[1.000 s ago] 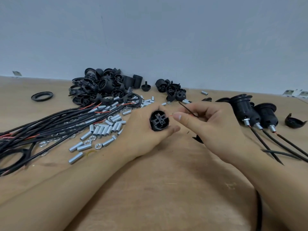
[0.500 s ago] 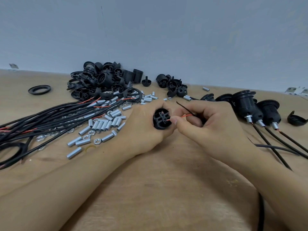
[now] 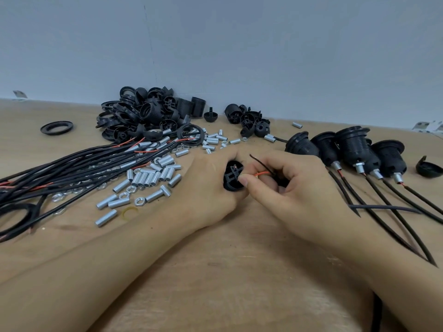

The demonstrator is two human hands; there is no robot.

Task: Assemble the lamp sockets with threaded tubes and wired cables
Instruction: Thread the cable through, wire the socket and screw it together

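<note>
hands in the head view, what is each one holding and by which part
The left hand grips the black plastic socket insert round its body. The right hand pinches the thin red wire near its free end.

1. No text, label, brand, number or sign can be read on anything in view.
2. Small pale tags at 9 o'clock (image 3: 19, 94) and at 3 o'clock (image 3: 429, 125), by the wall, are too blurred for any marking to be made out.
</note>
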